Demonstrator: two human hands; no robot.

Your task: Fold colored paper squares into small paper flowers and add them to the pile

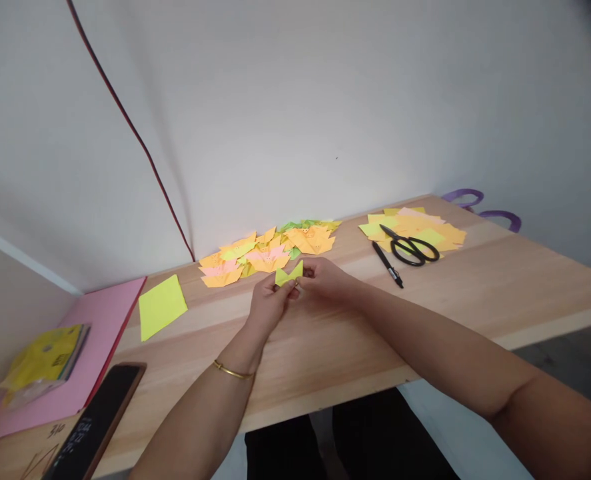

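Between my two hands is a small yellow-green folded paper (pixel 290 274) with two pointed corners sticking up. My left hand (pixel 270 299) grips its left and lower side, with the thumb against the front. My right hand (pixel 322 279) pinches the right side, fingers partly hidden behind the paper. Just beyond my hands lies a spread of folded paper pieces (pixel 221 272) in orange, yellow, pink and green, several with small drawn dots. A flat yellow sheet (pixel 162 307) rests on the table to the left of my left hand.
Black-handled scissors (pixel 410 248) lie on a heap of loose paper squares (pixel 452 235) at right, beside a black pen (pixel 388 265). Purple handles (pixel 500 219) show past the far edge. At left are a pink board (pixel 120 300), a yellow packet (pixel 50 353) and a phone (pixel 98 420).
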